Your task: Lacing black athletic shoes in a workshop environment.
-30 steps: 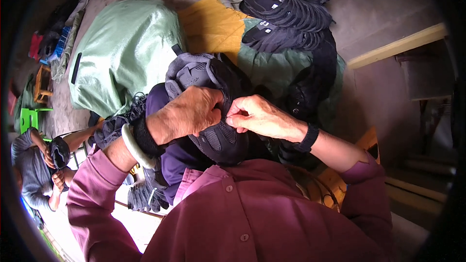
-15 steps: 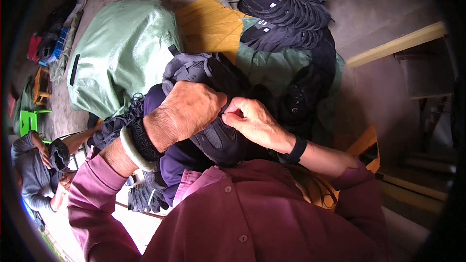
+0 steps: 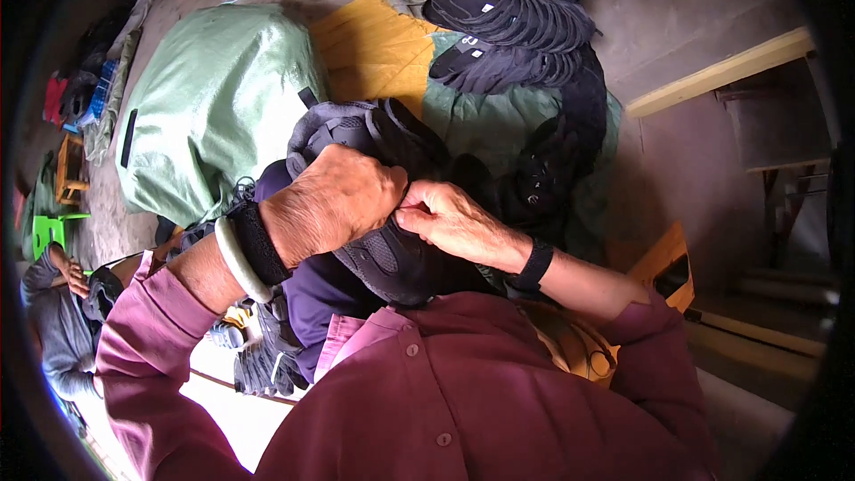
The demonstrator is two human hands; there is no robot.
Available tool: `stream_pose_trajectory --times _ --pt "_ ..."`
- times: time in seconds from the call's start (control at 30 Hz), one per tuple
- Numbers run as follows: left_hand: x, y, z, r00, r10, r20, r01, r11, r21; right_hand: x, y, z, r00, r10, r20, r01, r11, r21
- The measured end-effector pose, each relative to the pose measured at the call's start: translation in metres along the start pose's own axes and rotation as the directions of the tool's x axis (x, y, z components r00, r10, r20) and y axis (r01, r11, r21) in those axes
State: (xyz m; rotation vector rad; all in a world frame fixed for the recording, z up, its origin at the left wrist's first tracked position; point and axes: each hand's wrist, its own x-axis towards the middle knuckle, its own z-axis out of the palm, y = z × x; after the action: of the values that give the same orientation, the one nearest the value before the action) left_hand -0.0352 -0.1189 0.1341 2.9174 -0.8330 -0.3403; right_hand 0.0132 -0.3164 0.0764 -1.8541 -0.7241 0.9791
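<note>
A black shoe upper (image 3: 390,263) with mesh panels rests on my lap. My left hand (image 3: 343,196), a white bangle and a black band at its wrist, is closed over the upper's middle, back of the hand up. Its fingertips are mostly hidden. Right beside it, my right hand (image 3: 463,224) has thumb and forefinger pinched together against the upper; whatever lies between them is too small to make out. The padded collar (image 3: 307,138) of the upper shows beyond my left hand, with another dark part (image 3: 411,129) next to it.
Nested black shoe uppers (image 3: 512,13) lie in stacks at the far right on a green sheet. A large pale green sack (image 3: 223,107) bulges at the left. Scissors (image 3: 598,361) lie by my right side. Another person (image 3: 58,321) sits at the far left near a green stool (image 3: 49,233).
Both hands stay close together at the upper, with only a slight shift. The whole view has moved a little, and the person at the left now shows less.
</note>
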Motion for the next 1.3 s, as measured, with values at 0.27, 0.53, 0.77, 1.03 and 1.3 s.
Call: stream_pose_trajectory --times 0.27,0.53,0.77,1.03,1.3 --pt "-0.010 -0.005 0.002 0.978 -0.210 -0.017 0.195 0.933 -0.302 -0.002 0.003 0.006 0.973 -0.179 -0.147 0.168 0.982 -0.085" --pt "-0.013 -0.010 0.013 0.974 -0.180 -0.135 0.114 0.912 -0.394 0.016 -0.035 -0.033 0.796 -0.605 -0.034 0.422 0.593 -0.686" --pt "-0.014 -0.011 0.024 0.936 -0.134 -0.325 0.030 0.952 -0.305 0.047 -0.062 -0.049 0.631 -0.653 0.420 0.725 0.302 -0.619" --pt "-0.028 -0.012 0.007 0.968 -0.233 -0.096 0.150 0.839 -0.523 0.036 -0.062 -0.055 0.614 -0.660 0.433 0.716 0.234 -0.658" --pt "-0.027 -0.011 0.003 0.963 -0.269 -0.022 0.210 0.799 -0.564 0.026 -0.052 -0.052 0.601 -0.679 0.422 0.710 0.211 -0.672"
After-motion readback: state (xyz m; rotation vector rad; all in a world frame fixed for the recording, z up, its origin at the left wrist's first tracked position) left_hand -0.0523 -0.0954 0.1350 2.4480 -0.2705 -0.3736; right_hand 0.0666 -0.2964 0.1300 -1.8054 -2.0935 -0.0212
